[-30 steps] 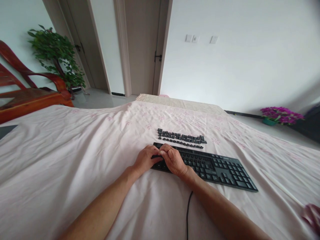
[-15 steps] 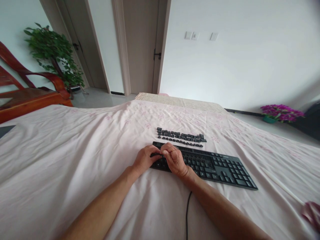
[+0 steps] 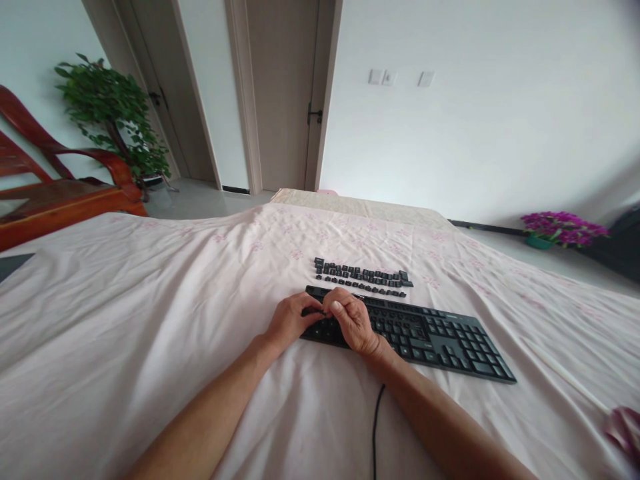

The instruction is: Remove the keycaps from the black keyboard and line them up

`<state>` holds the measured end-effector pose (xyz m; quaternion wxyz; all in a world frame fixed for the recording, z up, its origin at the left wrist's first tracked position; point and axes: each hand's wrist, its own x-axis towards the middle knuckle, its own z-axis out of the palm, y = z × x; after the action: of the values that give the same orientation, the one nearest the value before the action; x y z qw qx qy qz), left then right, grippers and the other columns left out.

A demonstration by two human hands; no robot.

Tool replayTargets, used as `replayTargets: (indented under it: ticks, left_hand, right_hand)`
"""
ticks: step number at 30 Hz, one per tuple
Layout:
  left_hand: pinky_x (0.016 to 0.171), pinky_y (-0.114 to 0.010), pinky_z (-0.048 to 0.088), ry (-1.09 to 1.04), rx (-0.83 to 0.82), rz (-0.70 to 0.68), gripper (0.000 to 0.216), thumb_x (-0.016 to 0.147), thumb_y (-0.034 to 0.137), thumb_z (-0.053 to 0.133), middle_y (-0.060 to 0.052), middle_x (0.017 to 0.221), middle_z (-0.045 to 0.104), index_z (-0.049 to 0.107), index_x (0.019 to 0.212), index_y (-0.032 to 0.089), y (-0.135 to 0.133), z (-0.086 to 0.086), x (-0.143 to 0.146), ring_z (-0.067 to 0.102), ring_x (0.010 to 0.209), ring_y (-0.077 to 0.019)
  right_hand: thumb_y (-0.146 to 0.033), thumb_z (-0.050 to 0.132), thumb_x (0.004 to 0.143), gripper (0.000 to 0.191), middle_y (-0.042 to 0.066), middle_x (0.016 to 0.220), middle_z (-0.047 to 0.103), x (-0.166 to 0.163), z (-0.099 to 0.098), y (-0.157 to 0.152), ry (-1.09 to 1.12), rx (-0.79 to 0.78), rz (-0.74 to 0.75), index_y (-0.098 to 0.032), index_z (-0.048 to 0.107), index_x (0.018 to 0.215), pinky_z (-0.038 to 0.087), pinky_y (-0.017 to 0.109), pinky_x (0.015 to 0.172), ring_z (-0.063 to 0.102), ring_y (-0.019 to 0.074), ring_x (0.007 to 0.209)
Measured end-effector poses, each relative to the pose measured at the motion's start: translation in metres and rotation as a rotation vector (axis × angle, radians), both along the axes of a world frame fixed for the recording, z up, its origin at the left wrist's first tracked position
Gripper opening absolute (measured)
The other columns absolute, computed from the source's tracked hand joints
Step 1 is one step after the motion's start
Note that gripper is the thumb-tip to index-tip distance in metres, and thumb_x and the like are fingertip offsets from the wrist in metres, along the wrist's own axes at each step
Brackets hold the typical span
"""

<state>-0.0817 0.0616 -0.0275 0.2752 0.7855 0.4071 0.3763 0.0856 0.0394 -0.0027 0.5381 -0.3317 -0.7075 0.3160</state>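
Note:
A black keyboard lies at a slant on a pink floral sheet, its left part bare of some keycaps. Over that left end, my left hand has its thumb and fingertips pinched together close to the keys. My right hand is curled shut beside it, fingertips nearly meeting the left ones. A thin, shiny sliver shows at the right hand's top; what either hand holds is hidden or too small to name. Behind the keyboard, loose black keycaps lie in rows.
The sheet is wrinkled under everything. A black cable runs toward me from under my right forearm. A dark flat object lies at the far left edge. Beyond stand a wooden chair, a green plant and purple flowers.
The hands stay over the keyboard's left end, with only a small shift of the right fingers and thumb. The whole view has moved slightly; the keycap rows look the same.

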Motion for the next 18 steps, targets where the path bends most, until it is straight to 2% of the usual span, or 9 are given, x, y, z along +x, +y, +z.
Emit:
replayTargets:
  ticks: [5, 10, 14, 18]
  left_hand:
    - [0.071, -0.024, 0.047, -0.07, 0.001, 0.057, 0.009, 0.075, 0.022, 0.068, 0.0, 0.083, 0.067, 0.069, 0.084, 0.023, -0.001, 0.0012, 0.0001, 0.062, 0.079, -0.0142]
    - [0.072, -0.024, 0.05, -0.215, -0.019, 0.067, 0.008, 0.074, 0.019, 0.068, -0.001, 0.084, 0.065, 0.069, 0.082, 0.02, -0.0012, 0.003, 0.0001, 0.062, 0.078, -0.0139]
    - [0.073, -0.026, 0.051, -0.299, -0.099, 0.071, 0.011, 0.073, 0.021, 0.068, -0.003, 0.086, 0.066, 0.07, 0.085, 0.019, 0.002, -0.0018, 0.0009, 0.063, 0.079, -0.015]
    - [0.077, -0.027, 0.051, -0.412, -0.25, 0.031, 0.021, 0.072, 0.027, 0.07, -0.004, 0.09, 0.069, 0.069, 0.091, 0.018, 0.0046, -0.0042, -0.0005, 0.065, 0.082, -0.0169]
  right_hand:
    - [-0.041, 0.042, 0.094, 0.033, 0.004, 0.077, 0.056, 0.0005, 0.0025, 0.0004, 0.075, -0.1, -0.017, -0.019, 0.055, 0.072, 0.045, 0.03, 0.065, 0.052, 0.0145, 0.067]
    - [-0.045, 0.04, 0.094, 0.037, 0.004, 0.079, 0.057, 0.0003, 0.004, 0.0012, 0.102, -0.164, -0.05, -0.018, 0.058, 0.075, 0.045, 0.028, 0.065, 0.052, 0.0138, 0.066]
    - [-0.045, 0.042, 0.093, 0.036, 0.004, 0.078, 0.057, 0.0003, 0.0024, 0.0024, 0.13, -0.122, -0.053, -0.019, 0.057, 0.073, 0.045, 0.029, 0.065, 0.052, 0.0147, 0.068]
    - [-0.041, 0.041, 0.094, 0.034, 0.004, 0.078, 0.057, 0.0013, 0.0031, 0.0, 0.11, -0.043, -0.042, -0.019, 0.057, 0.073, 0.045, 0.031, 0.07, 0.053, 0.0162, 0.072]
